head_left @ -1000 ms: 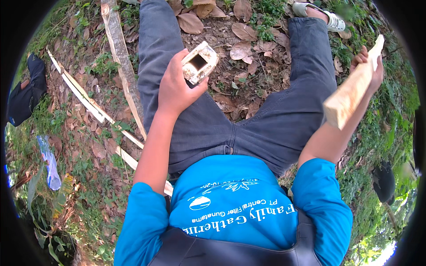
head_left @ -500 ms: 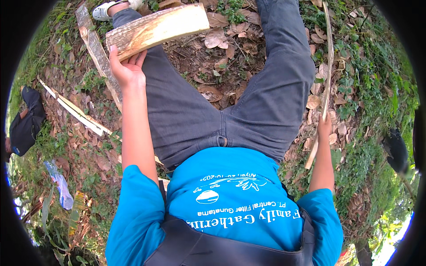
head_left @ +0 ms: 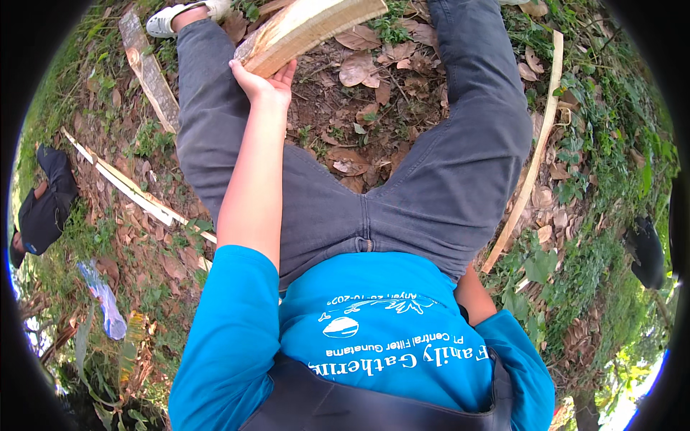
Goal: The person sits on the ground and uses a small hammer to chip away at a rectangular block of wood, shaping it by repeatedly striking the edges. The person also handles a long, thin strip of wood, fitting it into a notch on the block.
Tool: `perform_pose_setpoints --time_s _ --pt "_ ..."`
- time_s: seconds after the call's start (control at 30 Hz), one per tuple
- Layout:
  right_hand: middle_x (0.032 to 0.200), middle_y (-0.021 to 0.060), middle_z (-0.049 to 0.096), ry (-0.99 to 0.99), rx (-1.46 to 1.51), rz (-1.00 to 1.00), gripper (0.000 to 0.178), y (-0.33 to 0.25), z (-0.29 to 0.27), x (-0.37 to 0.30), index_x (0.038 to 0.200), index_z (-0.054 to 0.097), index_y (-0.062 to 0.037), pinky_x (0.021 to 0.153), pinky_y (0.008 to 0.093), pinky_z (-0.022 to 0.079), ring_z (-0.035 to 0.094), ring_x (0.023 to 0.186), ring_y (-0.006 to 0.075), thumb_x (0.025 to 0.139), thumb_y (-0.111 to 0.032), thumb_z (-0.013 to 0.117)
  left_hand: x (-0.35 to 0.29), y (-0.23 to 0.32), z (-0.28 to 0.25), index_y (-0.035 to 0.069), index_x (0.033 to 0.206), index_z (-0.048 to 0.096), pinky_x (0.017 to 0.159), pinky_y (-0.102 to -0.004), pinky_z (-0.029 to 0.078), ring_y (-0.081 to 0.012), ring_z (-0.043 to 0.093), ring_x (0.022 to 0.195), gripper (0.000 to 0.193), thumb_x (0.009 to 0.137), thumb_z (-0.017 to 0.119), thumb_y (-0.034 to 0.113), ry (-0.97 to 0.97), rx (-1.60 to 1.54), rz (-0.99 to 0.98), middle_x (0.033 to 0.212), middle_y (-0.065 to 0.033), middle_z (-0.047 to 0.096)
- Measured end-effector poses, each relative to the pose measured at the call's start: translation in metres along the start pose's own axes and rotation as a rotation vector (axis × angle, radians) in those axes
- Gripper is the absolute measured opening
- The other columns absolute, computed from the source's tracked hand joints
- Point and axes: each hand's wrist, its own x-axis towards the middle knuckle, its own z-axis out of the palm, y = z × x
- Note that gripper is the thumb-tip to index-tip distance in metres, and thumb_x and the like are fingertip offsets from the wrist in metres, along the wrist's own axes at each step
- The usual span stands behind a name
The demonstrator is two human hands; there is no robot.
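My left hand [head_left: 266,87] grips the near end of a thick split piece of firewood [head_left: 310,32], the thumb at its corner and the fingers beneath. Its pale split face shows, and the far end lies near the upper edge of the view. A long, thin, curved strip of wood [head_left: 537,161] rests on the ground to the right of my right leg, with no hand on it. My right forearm [head_left: 476,296] reaches down beside my hip; the hand itself is hidden behind my thigh.
Left of my legs lie a bark-covered slab [head_left: 149,72] and pale split sticks [head_left: 136,190]. A clear plastic bag [head_left: 104,302] is farther left, and a person in dark clothes [head_left: 47,201] sits at the left rim. Dry leaves [head_left: 357,68] cover the soil between my legs.
My right hand has let go of the thin strip and moved in behind my thigh; the strip now lies on the ground. My left hand has carried the firewood rightward and slightly upward in view.
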Motion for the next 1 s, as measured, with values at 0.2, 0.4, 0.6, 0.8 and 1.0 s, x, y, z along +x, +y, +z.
perform_pose_setpoints --time_s 0.2,0.4,0.6,0.8,1.0 --pt "0.110 0.0146 0.066 0.055 0.021 0.097 0.048 -0.012 -0.006 -0.010 0.126 0.062 -0.0014 0.079 0.0386 0.052 0.064 0.091 0.0266 0.092 -0.034 0.070 0.039 -0.019 -0.032 0.005 0.144 0.041 0.092 -0.0535 0.059 -0.0411 0.063 0.113 0.078 0.100 0.038 0.069 0.132 0.307 -0.044 0.134 -0.0215 0.053" --pt "0.108 0.0131 0.066 0.103 0.031 0.139 0.046 -0.012 -0.018 -0.018 0.125 0.062 -0.0015 0.077 0.0377 0.051 0.063 0.089 0.0252 0.093 -0.034 0.069 0.028 -0.016 -0.018 0.009 0.159 0.003 0.099 -0.0469 0.057 -0.0395 0.061 0.120 0.085 0.101 0.064 0.027 -0.064 0.161 0.305 0.152 -0.0277 0.033" --pt "0.106 0.0117 0.065 0.094 0.015 0.132 0.045 -0.019 -0.031 -0.019 0.124 0.061 -0.0016 0.075 0.0368 0.051 0.062 0.087 0.0237 0.094 -0.035 0.067 0.017 -0.056 -0.038 0.000 0.140 0.048 0.096 -0.0430 0.054 -0.0333 0.066 0.107 0.067 0.092 0.071 0.040 -0.298 1.421 0.566 0.143 -0.0243 0.051" --pt "0.105 0.0102 0.064 0.114 0.003 0.141 0.043 -0.026 -0.046 -0.022 0.124 0.061 -0.0017 0.073 0.0359 0.050 0.061 0.085 0.0222 0.096 -0.035 0.066 -0.084 -0.161 -0.016 -0.006 0.160 0.003 0.120 -0.0683 0.010 -0.0567 -0.004 0.152 0.109 0.092 0.063 0.054 -0.612 1.998 0.306 0.164 -0.0377 -0.005" --pt "0.103 0.0087 0.063 0.088 -0.014 0.130 0.042 -0.043 -0.054 -0.007 0.123 0.060 -0.0019 0.071 0.0350 0.050 0.060 0.083 0.0208 0.097 -0.035 0.065 -0.098 -0.178 -0.016 -0.007 0.159 0.013 0.123 -0.0619 0.010 -0.0525 0.006 0.153 0.103 0.090 0.065 0.051 -0.712 1.909 0.422 0.164 -0.0351 0.007"
